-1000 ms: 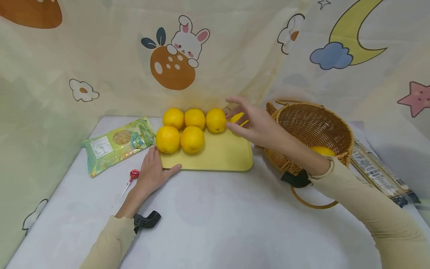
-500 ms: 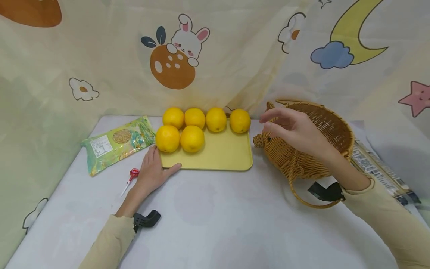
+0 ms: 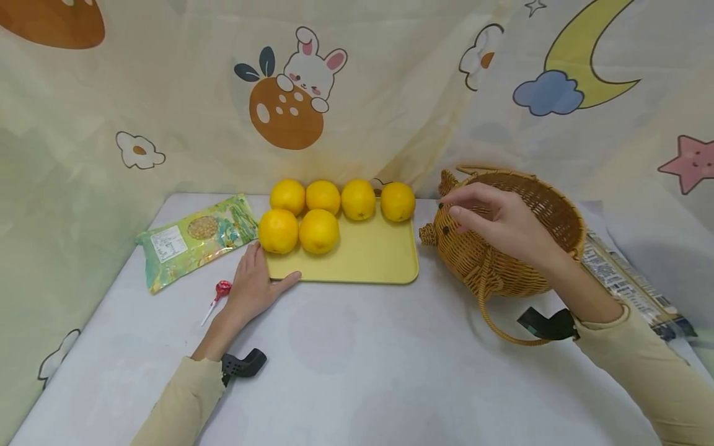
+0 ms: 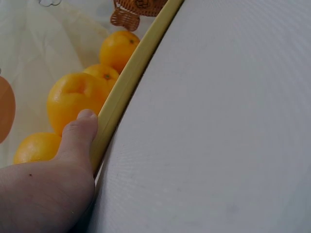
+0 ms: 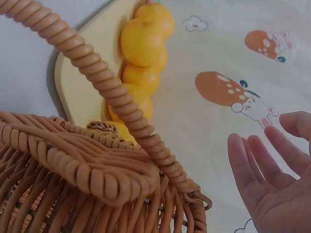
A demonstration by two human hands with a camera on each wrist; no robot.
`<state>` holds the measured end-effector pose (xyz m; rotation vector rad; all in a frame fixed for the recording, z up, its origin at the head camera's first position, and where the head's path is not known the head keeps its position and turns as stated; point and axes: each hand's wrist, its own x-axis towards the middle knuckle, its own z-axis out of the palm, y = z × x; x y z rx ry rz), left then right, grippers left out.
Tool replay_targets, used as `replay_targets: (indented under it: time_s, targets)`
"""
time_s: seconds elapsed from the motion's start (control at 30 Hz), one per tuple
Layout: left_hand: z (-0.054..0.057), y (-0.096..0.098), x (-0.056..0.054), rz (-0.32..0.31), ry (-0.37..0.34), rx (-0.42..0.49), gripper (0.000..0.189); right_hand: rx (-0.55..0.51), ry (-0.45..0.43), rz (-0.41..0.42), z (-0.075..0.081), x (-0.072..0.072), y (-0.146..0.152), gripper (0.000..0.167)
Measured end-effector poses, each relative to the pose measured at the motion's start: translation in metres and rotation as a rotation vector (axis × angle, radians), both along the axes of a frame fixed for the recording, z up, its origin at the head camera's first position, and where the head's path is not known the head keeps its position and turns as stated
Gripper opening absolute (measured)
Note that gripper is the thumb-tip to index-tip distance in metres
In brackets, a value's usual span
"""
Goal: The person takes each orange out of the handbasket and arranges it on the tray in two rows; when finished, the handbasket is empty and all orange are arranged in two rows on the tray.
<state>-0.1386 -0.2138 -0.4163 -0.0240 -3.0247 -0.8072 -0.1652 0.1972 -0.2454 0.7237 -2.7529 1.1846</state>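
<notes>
Several oranges point(image 3: 320, 231) lie on a yellow tray point(image 3: 374, 257), two in front at the left and a row along the back. My left hand point(image 3: 253, 286) rests at the tray's front left corner, fingers along its side and thumb at the front rim; the left wrist view shows that thumb point(image 4: 80, 133) near an orange point(image 4: 75, 99). Right of the tray stands a wicker basket point(image 3: 465, 263) with an animal snout and ears. My right hand point(image 3: 504, 226) hovers over the basket's left side, fingers loosely bent and holding nothing. It hides part of the opening.
A green snack packet point(image 3: 195, 241) lies left of the tray, and a red lollipop point(image 3: 222, 288) beside my left hand. Behind the basket at right is another long printed packet point(image 3: 630, 285). The basket's handle point(image 3: 502, 334) droops toward the front. A patterned cloth point(image 3: 390, 93) hangs behind.
My right hand has moved right, from the tray's back right corner to above the basket. The orange it covered there now shows fully. My left hand has stayed put.
</notes>
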Motion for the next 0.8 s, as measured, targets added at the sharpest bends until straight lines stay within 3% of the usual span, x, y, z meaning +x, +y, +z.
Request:
replay_targets:
  time_s: [0.17,0.3,0.43,0.53,0.67,0.8]
  targets:
    - [-0.002,-0.001,0.002,-0.001,-0.009,0.0,0.111,-0.002,-0.048,-0.018,-0.001,-0.004,0.003,0.029]
    - [-0.003,-0.001,0.001,-0.006,0.0,0.001,0.111,0.053,-0.143,0.011,0.015,-0.015,0.013,0.034]
    - [-0.002,-0.001,-0.003,-0.009,0.021,0.002,0.109,0.188,-0.276,0.111,0.047,-0.045,0.024,0.037]
    - [-0.002,-0.002,-0.003,-0.009,0.031,0.01,0.108,0.327,-0.361,0.188,0.06,-0.074,0.033,0.038]
    - [-0.002,-0.001,-0.001,-0.01,0.028,0.013,0.109,0.448,-0.455,0.246,0.055,-0.104,0.046,0.04]
    - [-0.002,-0.001,-0.002,-0.008,0.026,0.005,0.109,0.489,-0.516,0.293,0.046,-0.12,0.057,0.042]
